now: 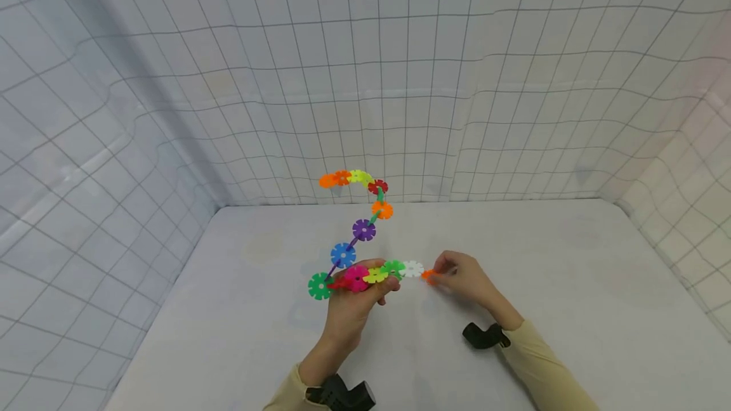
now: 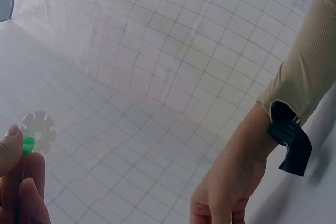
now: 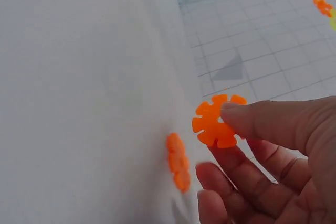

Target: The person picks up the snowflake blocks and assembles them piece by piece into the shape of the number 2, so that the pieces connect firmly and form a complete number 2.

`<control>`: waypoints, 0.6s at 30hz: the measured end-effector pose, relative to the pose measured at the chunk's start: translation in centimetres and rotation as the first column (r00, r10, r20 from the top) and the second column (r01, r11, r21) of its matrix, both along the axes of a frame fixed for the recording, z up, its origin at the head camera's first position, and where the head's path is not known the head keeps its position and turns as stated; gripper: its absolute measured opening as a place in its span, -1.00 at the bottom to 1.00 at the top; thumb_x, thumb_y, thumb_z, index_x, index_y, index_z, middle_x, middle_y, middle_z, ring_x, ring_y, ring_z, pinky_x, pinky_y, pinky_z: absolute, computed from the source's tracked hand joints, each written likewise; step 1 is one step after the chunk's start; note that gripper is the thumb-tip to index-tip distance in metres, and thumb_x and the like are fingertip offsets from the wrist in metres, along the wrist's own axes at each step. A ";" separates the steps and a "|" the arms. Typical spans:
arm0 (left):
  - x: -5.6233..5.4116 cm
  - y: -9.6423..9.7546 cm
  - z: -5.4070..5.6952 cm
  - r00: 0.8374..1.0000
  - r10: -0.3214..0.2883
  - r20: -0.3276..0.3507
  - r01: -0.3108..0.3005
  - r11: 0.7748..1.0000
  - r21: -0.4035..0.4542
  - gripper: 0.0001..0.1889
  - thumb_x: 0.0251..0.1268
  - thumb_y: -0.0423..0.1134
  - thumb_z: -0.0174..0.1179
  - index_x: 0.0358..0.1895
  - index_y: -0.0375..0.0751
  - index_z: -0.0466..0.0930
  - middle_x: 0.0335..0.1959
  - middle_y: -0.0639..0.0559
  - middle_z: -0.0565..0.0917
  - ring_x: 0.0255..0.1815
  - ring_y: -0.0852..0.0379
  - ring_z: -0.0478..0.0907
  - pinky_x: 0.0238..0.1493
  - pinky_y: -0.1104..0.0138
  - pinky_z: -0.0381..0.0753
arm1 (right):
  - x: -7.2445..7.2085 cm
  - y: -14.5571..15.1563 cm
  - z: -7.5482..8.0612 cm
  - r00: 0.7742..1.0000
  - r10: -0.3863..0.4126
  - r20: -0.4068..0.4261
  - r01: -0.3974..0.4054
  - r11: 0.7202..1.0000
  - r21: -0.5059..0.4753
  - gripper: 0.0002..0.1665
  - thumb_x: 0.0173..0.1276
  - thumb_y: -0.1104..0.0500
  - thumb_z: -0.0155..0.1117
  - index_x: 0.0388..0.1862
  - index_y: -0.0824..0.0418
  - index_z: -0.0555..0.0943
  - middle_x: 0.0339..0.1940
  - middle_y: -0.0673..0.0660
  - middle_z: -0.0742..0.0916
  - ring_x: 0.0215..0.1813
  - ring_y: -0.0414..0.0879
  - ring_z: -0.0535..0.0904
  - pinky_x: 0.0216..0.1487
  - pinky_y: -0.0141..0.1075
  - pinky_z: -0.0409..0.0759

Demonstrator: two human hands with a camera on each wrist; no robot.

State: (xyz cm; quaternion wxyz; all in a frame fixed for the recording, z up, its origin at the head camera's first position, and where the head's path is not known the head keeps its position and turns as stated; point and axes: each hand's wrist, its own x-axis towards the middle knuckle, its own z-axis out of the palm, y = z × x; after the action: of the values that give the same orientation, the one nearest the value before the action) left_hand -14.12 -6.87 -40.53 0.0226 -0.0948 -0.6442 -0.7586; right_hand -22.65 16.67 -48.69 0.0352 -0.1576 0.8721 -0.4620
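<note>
My left hand (image 1: 346, 316) grips a long curved chain of flower-shaped notched plastic discs, its thumb near a yellow disc (image 1: 375, 275) and a green disc (image 1: 394, 268). From that grip the chain runs left through a pink disc (image 1: 353, 276) to a green disc (image 1: 315, 286), then up past blue and purple discs to orange ones at its far tip. A white disc (image 2: 43, 124) sticks out beyond the left fingers. Close to it, my right hand (image 1: 467, 281) pinches an orange disc (image 3: 209, 125) between thumb and fingers. Another orange disc (image 3: 177, 162) appears edge-on beside the right fingers.
Both hands work above a white table (image 1: 240, 322). Behind and at the sides hang pale sheets (image 1: 400, 94) with a dark grid, meeting the table's edges. A black wrist mount (image 1: 485, 336) sits on the right wrist, another (image 1: 345, 394) on the left.
</note>
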 end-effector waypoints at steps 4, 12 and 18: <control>0.0 -0.1 0.1 1.000 -0.004 -0.025 0.004 1.000 -0.001 -0.69 0.13 -0.33 0.34 -0.05 -0.36 0.60 -0.37 -0.12 0.71 -0.44 0.09 0.61 -0.44 0.39 0.55 | 1.0 0.4 2.3 0.992 0.100 0.079 -0.080 0.969 -0.233 -0.79 0.25 0.21 0.36 -0.30 0.28 0.51 -0.40 0.15 0.70 -0.34 0.18 0.62 -0.33 -0.13 0.59; -0.1 -0.1 0.2 0.999 -0.005 -0.036 0.005 1.000 -0.004 -0.73 0.18 -0.35 0.31 -0.07 -0.38 0.61 -0.38 -0.29 0.68 -0.46 0.10 0.59 -0.44 0.40 0.54 | 4.0 0.7 7.1 0.979 0.204 0.028 -0.160 0.837 -0.524 -0.77 0.39 0.27 0.19 -0.10 0.39 0.41 -0.27 0.43 0.61 -0.46 0.16 0.60 -0.36 -0.15 0.61; -0.1 -0.1 0.3 1.000 -0.006 -0.019 0.006 1.000 0.020 -0.73 0.18 -0.36 0.30 -0.07 -0.40 0.61 -0.38 -0.23 0.69 -0.42 0.08 0.61 -0.45 0.40 0.54 | 5.9 0.5 9.0 0.971 0.236 -0.034 -0.214 0.799 -0.562 -0.82 0.41 0.34 0.12 -0.06 0.38 0.42 -0.36 0.39 0.62 -0.48 0.10 0.60 -0.34 -0.15 0.62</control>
State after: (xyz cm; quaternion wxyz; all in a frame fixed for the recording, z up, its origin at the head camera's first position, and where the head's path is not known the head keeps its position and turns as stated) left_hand -14.21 -6.95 -40.25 0.0273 -0.1038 -0.6359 -0.7643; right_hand -16.77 17.13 -39.69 0.0583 -0.2546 0.6718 -0.6931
